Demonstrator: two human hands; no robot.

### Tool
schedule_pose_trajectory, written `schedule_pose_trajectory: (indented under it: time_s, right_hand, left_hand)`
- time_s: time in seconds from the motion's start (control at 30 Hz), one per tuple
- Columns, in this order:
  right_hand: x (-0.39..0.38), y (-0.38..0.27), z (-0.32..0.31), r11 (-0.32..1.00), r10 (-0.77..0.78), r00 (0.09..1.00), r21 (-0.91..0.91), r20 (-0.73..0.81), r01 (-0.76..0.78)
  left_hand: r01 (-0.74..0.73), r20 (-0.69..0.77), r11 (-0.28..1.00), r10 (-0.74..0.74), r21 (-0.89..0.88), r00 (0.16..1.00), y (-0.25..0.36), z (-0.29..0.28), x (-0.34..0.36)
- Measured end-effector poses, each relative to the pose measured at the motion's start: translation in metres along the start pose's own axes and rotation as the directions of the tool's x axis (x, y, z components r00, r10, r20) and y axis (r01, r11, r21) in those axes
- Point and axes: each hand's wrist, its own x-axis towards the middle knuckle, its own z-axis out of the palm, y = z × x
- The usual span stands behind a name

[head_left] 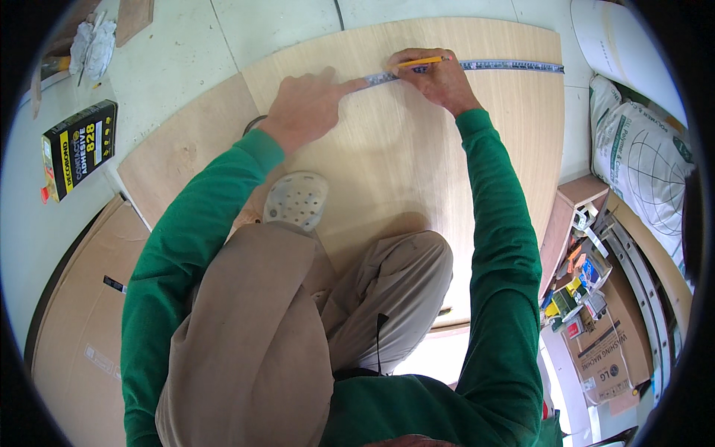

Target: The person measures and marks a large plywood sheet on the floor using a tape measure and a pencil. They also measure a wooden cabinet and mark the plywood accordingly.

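A tape measure's blade (514, 66) lies across a pale wood-grain board (402, 156), reaching its right edge. My left hand (305, 108) is closed at the near end of the blade, its index finger stretched out and pressing on it. The tape's case is hidden; a dark curved strap (254, 124) shows by that wrist. My right hand (439, 80) grips a yellow pencil (423, 61) just over the blade, resting on the board. The pencil's tip is hard to make out.
My shoe (296, 200) and bent knee rest on the board. A black adhesive can (80, 150) stands at left, near flat cardboard (86, 298). On the right are a printed sack (644, 160), a wooden box (581, 192) with small items, a metal ladder (640, 287) and a carton (607, 350).
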Motion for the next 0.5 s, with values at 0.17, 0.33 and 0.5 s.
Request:
schedule_pose_trajectory:
  time_s: [0.17, 0.33, 0.5]
  right_hand:
    - [0.001, -0.011, -0.003, 0.999, 0.027, 1.0, -0.025, 0.014, -0.026]
    - [0.0, -0.004, -0.003, 0.999, -0.02, 1.0, -0.04, 0.011, 0.021]
    - [0.001, -0.004, -0.001, 1.0, 0.005, 0.999, -0.009, 0.036, -0.004]
  left_hand:
    - [-0.024, -0.042, 1.0, 0.025, 0.012, 0.999, -0.003, 0.007, 0.0]
    - [-0.057, -0.081, 0.998, 0.057, 0.013, 0.995, -0.005, 0.007, 0.001]
    - [-0.057, -0.095, 0.998, 0.06, 0.03, 0.994, -0.006, 0.011, 0.001]
